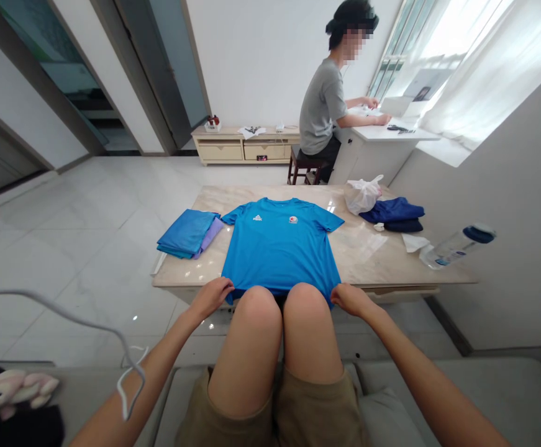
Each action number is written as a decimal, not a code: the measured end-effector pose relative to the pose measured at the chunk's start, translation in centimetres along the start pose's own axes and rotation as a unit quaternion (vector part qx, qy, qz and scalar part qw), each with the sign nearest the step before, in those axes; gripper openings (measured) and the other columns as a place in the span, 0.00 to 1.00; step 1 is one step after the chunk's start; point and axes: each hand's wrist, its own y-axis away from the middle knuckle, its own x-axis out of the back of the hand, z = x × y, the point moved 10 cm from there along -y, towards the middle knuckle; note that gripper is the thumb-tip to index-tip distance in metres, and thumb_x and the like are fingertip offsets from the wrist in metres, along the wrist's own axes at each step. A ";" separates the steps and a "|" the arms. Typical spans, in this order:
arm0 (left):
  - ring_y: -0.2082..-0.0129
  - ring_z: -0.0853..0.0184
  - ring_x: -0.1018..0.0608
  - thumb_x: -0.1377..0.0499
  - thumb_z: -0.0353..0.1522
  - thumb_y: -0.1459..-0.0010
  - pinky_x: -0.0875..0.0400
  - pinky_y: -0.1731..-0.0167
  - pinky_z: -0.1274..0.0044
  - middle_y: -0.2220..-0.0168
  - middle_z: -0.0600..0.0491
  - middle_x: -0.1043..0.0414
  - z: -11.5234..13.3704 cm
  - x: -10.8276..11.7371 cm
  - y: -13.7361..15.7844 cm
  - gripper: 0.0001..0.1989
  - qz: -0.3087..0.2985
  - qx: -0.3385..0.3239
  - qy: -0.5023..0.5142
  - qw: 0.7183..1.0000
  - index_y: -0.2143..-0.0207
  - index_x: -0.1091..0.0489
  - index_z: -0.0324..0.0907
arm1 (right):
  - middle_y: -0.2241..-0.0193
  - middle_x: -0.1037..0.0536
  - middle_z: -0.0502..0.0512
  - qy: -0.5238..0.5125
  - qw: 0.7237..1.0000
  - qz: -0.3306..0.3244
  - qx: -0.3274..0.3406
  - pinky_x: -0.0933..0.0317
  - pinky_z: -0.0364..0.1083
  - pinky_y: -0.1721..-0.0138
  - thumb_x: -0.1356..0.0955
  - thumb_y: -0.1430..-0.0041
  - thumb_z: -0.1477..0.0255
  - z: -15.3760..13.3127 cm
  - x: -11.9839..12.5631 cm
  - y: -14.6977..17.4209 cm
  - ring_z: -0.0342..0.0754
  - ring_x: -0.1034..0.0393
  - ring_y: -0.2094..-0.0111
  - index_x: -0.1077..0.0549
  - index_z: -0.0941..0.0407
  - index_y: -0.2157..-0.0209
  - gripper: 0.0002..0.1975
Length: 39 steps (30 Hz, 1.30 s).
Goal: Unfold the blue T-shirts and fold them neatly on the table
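Note:
A blue T-shirt (282,248) lies spread face up on the marble-topped table (368,264), its collar toward the far edge and its hem over the near edge. My left hand (217,293) pinches the hem at its left corner. At the opposite corner my right hand (348,298) has its fingers closed on the hem too. My knees hide the middle of the hem. To the left of the shirt sits a stack of folded clothes (189,231), blue on top with a lilac piece beneath.
On the table's right are a white plastic bag (363,194), dark blue clothes (394,214), a tissue (412,243) and a tilted-looking water bottle (456,247). A person (323,105) sits at a white desk (391,131) behind. A grey cable (79,320) hangs at left, above a plush toy (16,390).

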 end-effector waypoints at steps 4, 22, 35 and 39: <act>0.47 0.53 0.16 0.51 0.45 0.22 0.21 0.44 0.63 0.48 0.42 0.17 0.3 1.9 -2.0 0.23 0.061 0.007 -0.022 0.998 0.44 0.22 0.43 | 0.51 0.13 0.66 -0.016 0.996 0.085 -0.003 0.30 0.49 0.49 0.38 0.21 0.67 -0.1 2.8 -1.8 0.59 0.18 0.49 0.14 0.57 0.49 0.20; 0.18 0.52 0.42 0.57 0.40 0.21 0.49 0.20 0.53 0.19 0.43 0.46 0.2 -5.4 -11.5 0.34 0.087 0.059 -0.182 0.978 0.19 0.43 0.36 | 0.19 0.49 0.69 0.004 0.957 0.287 -0.050 0.61 0.64 0.19 0.46 0.19 0.56 -1.8 -0.5 -10.5 0.63 0.55 0.18 0.49 0.67 0.18 0.40; 0.23 0.44 0.33 0.46 0.39 0.25 0.36 0.26 0.58 0.23 0.32 0.40 3.5 -3.6 -11.2 0.33 -0.107 0.051 -0.225 0.967 0.24 0.34 0.33 | 0.21 0.45 0.74 0.017 0.989 0.136 -0.049 0.51 0.59 0.21 0.40 0.22 0.56 -1.8 0.3 -9.3 0.65 0.50 0.19 0.40 0.70 0.22 0.40; 0.37 0.43 0.18 0.37 0.41 0.29 0.25 0.37 0.63 0.37 0.34 0.20 4.8 -1.4 -11.6 0.22 -0.251 0.073 -0.232 0.937 0.40 0.18 0.39 | 0.37 0.21 0.78 0.036 0.999 0.023 -0.034 0.33 0.59 0.33 0.34 0.25 0.56 -1.3 3.9 -9.9 0.69 0.24 0.34 0.20 0.65 0.36 0.31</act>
